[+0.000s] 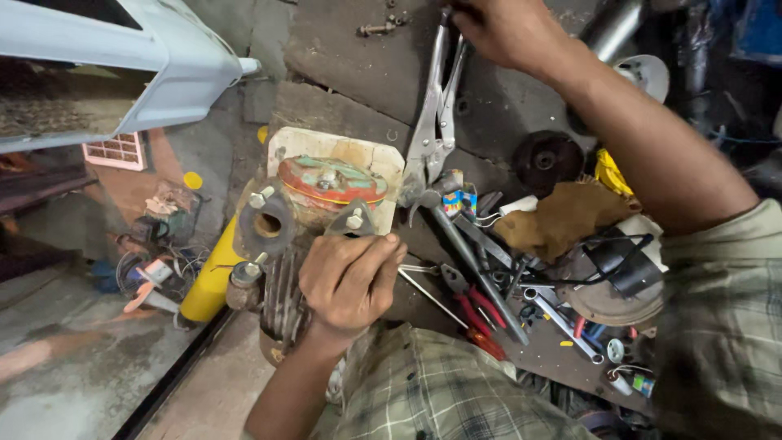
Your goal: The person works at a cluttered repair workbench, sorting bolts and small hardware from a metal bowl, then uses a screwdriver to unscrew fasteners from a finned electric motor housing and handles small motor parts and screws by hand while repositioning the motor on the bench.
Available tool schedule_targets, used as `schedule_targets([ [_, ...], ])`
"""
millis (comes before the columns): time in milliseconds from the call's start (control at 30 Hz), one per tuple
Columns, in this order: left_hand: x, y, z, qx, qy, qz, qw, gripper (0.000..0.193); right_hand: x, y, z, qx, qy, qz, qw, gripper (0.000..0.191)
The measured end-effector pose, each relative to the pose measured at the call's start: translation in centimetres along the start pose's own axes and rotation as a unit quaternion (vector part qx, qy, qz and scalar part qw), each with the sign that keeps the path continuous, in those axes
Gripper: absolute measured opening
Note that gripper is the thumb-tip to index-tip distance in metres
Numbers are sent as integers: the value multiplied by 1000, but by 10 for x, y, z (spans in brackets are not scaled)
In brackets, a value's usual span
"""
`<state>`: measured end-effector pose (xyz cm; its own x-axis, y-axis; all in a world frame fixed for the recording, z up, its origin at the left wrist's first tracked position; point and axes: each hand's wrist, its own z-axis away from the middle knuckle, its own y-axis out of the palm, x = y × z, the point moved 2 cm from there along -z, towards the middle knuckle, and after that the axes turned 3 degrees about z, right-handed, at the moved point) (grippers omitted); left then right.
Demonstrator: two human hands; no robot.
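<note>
My left hand point(350, 279) is closed around the near side of a greasy metal engine part point(277, 269) with cooling fins, bolts and a round port. The part stands at the bench's left edge against a worn white plate point(376, 159) and a red-green round tin point(332, 181). My right hand point(501, 28) reaches far across the bench and grips the handle ends of silver locking pliers point(434, 122). The pliers' jaws point back toward the engine part and sit just to the right of the white plate.
A dark wooden bench point(350, 57) carries a heap of tools at right: red-handled pliers point(481, 314), wrenches point(562, 322), a brown rag point(562, 216), black cable, a black wheel point(546, 159). A yellow cylinder point(208, 281) leans below the bench at left above the concrete floor.
</note>
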<state>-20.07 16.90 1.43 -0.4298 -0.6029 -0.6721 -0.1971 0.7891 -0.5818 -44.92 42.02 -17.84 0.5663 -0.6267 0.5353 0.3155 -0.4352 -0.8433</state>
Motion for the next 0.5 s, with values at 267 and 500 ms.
schedule_targets([
  [267, -1, 2, 2, -7, -10, 4, 1000, 24, -13, -27, 41, 49, 87, -58, 993, 26],
  [500, 0, 5, 5, -22, -11, 2, 1000, 24, 8, -28, 31, -10, 45, 71, 996, 25],
])
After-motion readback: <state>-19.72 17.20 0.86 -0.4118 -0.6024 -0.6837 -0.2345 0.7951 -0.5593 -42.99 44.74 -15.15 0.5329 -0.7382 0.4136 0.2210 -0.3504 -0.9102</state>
